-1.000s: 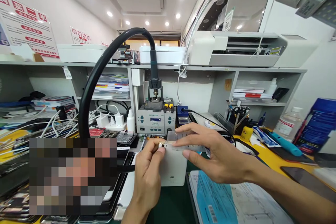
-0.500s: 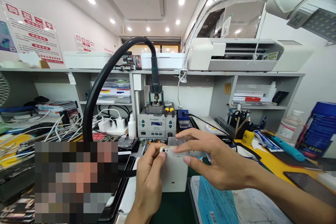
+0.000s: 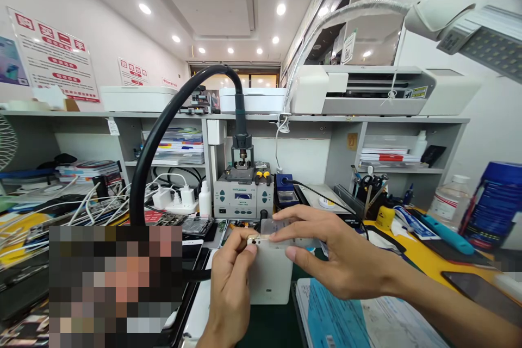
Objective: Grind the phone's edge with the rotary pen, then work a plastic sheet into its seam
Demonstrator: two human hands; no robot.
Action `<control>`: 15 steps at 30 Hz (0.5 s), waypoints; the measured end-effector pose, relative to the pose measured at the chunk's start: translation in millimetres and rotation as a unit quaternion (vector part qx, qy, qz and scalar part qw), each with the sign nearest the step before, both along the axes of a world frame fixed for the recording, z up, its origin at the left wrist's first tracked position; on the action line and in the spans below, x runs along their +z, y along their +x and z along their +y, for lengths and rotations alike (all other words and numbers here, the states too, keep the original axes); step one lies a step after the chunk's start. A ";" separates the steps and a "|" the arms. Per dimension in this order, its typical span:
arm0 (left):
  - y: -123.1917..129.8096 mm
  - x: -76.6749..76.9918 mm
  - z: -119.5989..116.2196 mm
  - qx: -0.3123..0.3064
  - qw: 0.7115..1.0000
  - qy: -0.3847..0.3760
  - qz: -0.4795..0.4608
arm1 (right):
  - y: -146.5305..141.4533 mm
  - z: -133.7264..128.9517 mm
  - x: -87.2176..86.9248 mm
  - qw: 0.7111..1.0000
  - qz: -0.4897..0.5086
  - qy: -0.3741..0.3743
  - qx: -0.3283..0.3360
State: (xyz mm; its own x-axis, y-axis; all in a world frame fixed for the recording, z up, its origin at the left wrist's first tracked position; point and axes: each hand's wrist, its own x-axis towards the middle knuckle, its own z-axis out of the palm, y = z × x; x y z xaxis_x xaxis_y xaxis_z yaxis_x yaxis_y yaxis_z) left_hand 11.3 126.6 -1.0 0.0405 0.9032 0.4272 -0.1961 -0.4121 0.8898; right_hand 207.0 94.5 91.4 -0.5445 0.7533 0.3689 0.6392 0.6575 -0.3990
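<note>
A white tablet [image 3: 269,277] stands upright before me, its back with a small logo facing me and a camera at its upper left corner. My left hand [image 3: 232,277] is closed on that corner, thumb pressed beside the camera. At the tablet's top edge, my right hand [image 3: 326,250] pinches a thin clear plastic piece [image 3: 281,225] between fingers and thumb. The plastic overlaps the upper part of the tablet's back. Its far end is hidden by the right hand.
A hot air station [image 3: 243,196] with a thick black hose [image 3: 153,141] stands behind. Papers in a blue cover [image 3: 338,312] lie at front right. Cables [image 3: 89,198] and phones crowd the left. A bottle [image 3: 448,198] and a teal tool [image 3: 446,234] are on the right.
The surroundings sit slightly lower in the picture, as the camera has tilted a little. Both hands keep nearly the same hold on the tablet and the clear plastic piece.
</note>
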 end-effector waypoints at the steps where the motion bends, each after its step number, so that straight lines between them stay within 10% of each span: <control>1: -0.1 0.1 0.0 -0.001 1.000 0.002 0.000 | -0.3 -0.3 0.5 1.000 0.001 -0.005 0.004; 15: -2.4 -7.4 7.3 -0.001 1.000 0.016 0.024 | -3.6 -3.6 3.1 1.000 -0.025 -0.006 -0.016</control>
